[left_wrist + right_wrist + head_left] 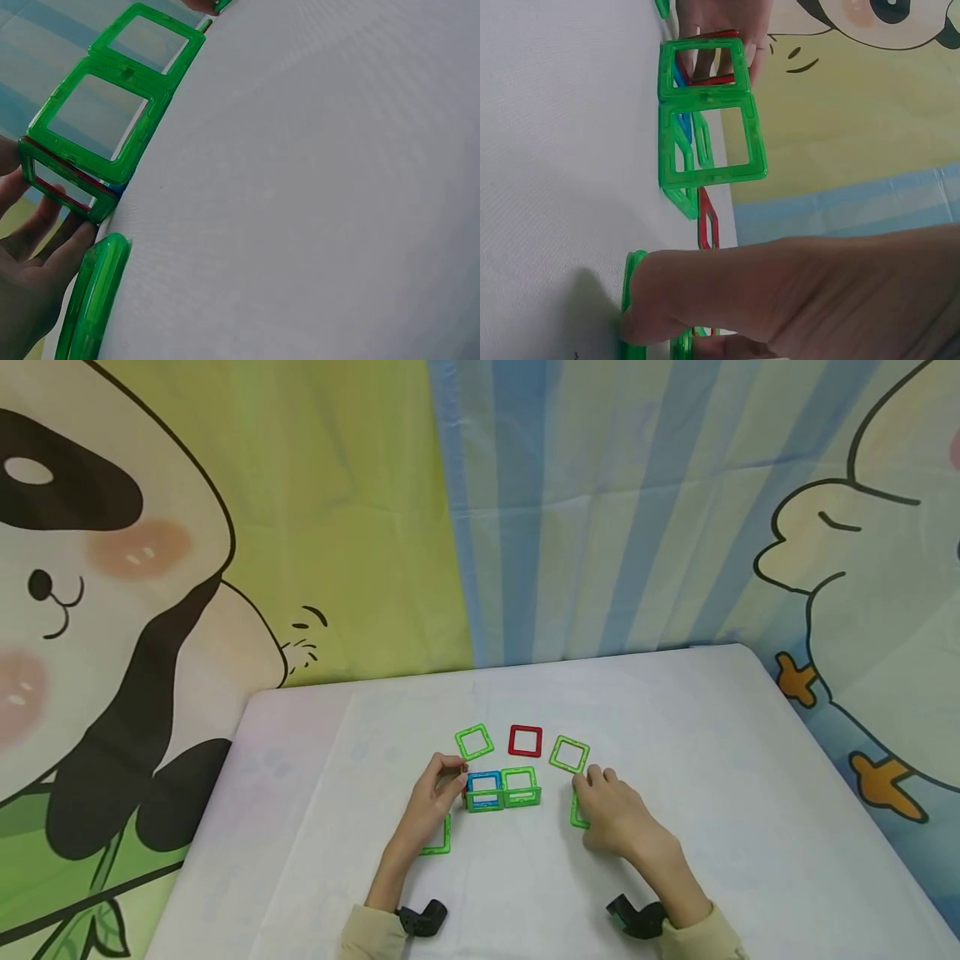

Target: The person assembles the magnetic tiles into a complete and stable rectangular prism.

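Note:
A small group of magnetic tiles stands mid-table: two upright green square frames side by side, with a blue square tile and another green one flat behind them. My left hand is at the group's left end, thumb and fingers pinching an upright red square tile there. To the right of the group, my right hand grips a green square tile by the table surface. Its fingers partly cover that tile. Another green tile lies partly hidden beneath my left wrist.
Behind the group lie a green tile, a red tile and a light green tile near my right fingers. The white table ends at a cartoon-printed curtain. Each wrist carries a black camera mount.

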Demonstrator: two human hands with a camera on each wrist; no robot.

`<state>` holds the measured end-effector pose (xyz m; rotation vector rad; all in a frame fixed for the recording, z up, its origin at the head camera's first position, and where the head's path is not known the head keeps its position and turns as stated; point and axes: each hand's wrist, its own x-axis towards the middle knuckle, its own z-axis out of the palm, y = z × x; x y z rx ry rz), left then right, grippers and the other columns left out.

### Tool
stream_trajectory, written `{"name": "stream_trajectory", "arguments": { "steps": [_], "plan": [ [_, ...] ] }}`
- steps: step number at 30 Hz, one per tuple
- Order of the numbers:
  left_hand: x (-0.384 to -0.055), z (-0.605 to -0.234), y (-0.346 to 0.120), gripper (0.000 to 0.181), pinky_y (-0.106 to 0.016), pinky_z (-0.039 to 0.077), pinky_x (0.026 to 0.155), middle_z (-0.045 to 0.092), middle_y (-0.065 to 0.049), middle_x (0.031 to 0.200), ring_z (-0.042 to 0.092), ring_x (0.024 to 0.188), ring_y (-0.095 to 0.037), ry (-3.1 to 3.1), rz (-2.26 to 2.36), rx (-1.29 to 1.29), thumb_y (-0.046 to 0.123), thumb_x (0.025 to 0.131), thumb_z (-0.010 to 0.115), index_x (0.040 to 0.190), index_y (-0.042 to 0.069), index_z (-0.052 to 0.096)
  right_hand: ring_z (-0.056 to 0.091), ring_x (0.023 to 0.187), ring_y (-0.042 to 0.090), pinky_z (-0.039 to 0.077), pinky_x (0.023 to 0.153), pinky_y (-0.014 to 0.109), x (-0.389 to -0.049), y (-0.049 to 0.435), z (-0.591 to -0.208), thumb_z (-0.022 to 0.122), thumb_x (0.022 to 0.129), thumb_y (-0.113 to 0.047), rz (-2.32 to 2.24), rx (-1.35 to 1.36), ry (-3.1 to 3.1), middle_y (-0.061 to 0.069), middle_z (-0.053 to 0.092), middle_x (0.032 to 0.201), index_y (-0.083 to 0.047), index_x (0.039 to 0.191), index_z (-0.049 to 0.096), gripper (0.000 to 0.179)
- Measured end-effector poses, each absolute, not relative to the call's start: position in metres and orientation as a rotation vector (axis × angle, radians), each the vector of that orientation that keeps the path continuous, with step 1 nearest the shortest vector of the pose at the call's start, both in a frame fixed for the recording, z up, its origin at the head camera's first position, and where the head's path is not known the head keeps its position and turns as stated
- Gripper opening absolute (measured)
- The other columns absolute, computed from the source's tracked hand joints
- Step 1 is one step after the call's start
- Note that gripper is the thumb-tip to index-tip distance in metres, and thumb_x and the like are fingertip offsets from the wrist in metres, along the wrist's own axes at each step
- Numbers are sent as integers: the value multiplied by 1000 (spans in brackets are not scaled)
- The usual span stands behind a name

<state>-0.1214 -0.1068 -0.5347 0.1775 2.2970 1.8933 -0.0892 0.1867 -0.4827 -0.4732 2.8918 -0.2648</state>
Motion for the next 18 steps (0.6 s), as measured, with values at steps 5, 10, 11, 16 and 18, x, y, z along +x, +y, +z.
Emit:
{"name": "stream_trajectory", "arguments": {
  "steps": [5,10,11,16,18],
  "plan": [
    [-121,-535,-106,23,-46,43,116,60,-12,137,53,139,-23,2301,1892,180,20,105,60,126,12,56,40,84,24,37,62,33,-91,187,-483,73,72,1,-293,-470,2890,9,44,93,0,112,58,43],
    [-121,-535,-106,26,-47,43,116,60,-12,137,53,139,-24,2299,1891,183,20,105,59,128,8,56,43,85,22,37,60,31,-94,190,-482,71,71,-3,-379,-484,2900,9,49,99,0,119,60,50],
    [-121,-535,-106,26,-47,43,116,60,-12,137,53,139,-24,2299,1891,184,20,105,59,128,7,56,44,85,22,38,60,30,-95,191,-482,70,70,-3,-411,-493,2904,9,50,100,0,120,60,52],
    [-121,-535,-106,24,-46,43,116,60,-12,137,53,139,-24,2298,1896,182,19,105,59,126,9,56,47,87,19,42,64,29,-100,196,-487,73,67,-5,-606,-549,2925,6,53,103,-4,123,60,57],
    [-121,-535,-107,24,-45,43,116,60,-12,137,53,139,-23,2295,1899,178,20,105,59,126,10,56,48,88,18,44,68,30,-102,198,-490,74,67,-5,-677,-572,2926,5,55,105,-6,123,60,58]
  ]
}}
